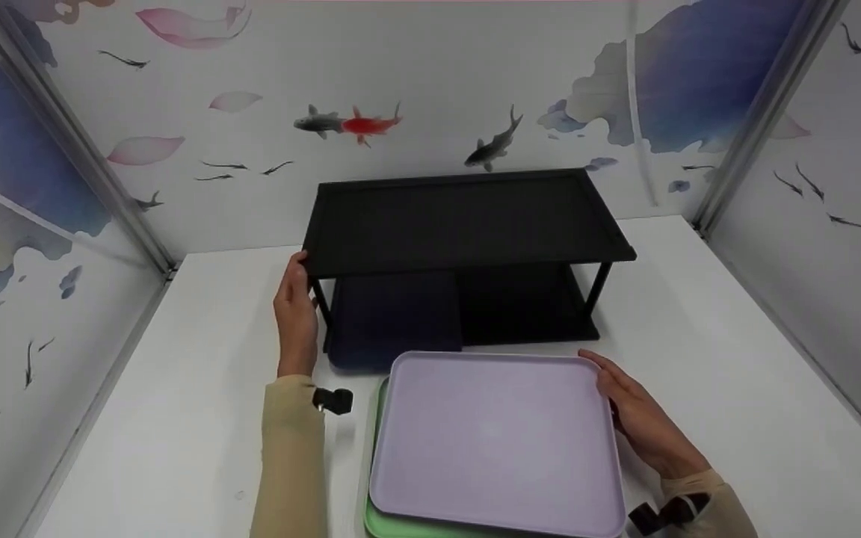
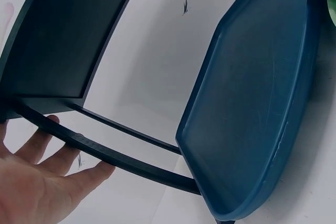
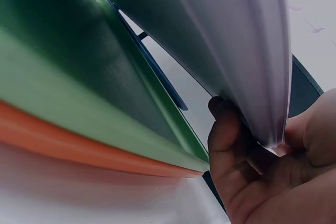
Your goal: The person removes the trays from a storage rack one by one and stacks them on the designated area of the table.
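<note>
A lavender tray [image 1: 501, 441] is tilted over a green tray [image 1: 378, 515]. My right hand [image 1: 643, 415] grips its right edge; in the right wrist view the fingers [image 3: 223, 140] curl under the rim. That view shows a gap between the lavender tray and the green tray [image 3: 105, 93], with an orange tray [image 3: 94, 153] beneath. My left hand [image 1: 297, 321] rests against the left side of a black two-level rack [image 1: 460, 224]. In the left wrist view its fingers [image 2: 65, 158] lie fairly straight along a rack post [image 2: 121, 161]. A dark blue tray [image 1: 397, 317] sits on the lower level's left half.
The rack stands on a white table [image 1: 199, 418] near the back wall. Panels with painted fish [image 1: 371, 125] and petals enclose the table at the back and both sides. The dark blue tray's front edge sticks out past the rack's base.
</note>
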